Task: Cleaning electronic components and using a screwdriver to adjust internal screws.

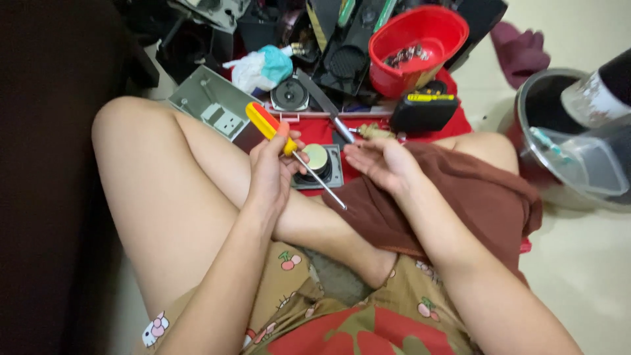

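Screwdriver [289,146] with a red-and-yellow handle is in the left hand [271,172], whose fingers are curled round the yellow part of the handle; the steel shaft slants down and to the right, its tip hanging free over the person's shin. Under the shaft a small square speaker driver [320,165] with a pale round centre lies on the floor, at the near edge of a red mat [453,125]. The right hand [378,161] rests palm up just beside it, fingers loosely spread; whether anything small lies in the palm I cannot tell.

By my reading the work is at a pause between screws: the tool is gripped but not seated on anything. Bringing the tip to the driver's frame would call for tilting the shaft upright and steadying the frame with the free hand (the driver sits loose and could slide).

Along the far edge of the mat stand a red bowl [439,33] holding small dark parts, a black case [424,113] and a knife [325,102]. A grey plastic housing [213,105] lies by the left knee, a metal pot [526,125] off to the right.
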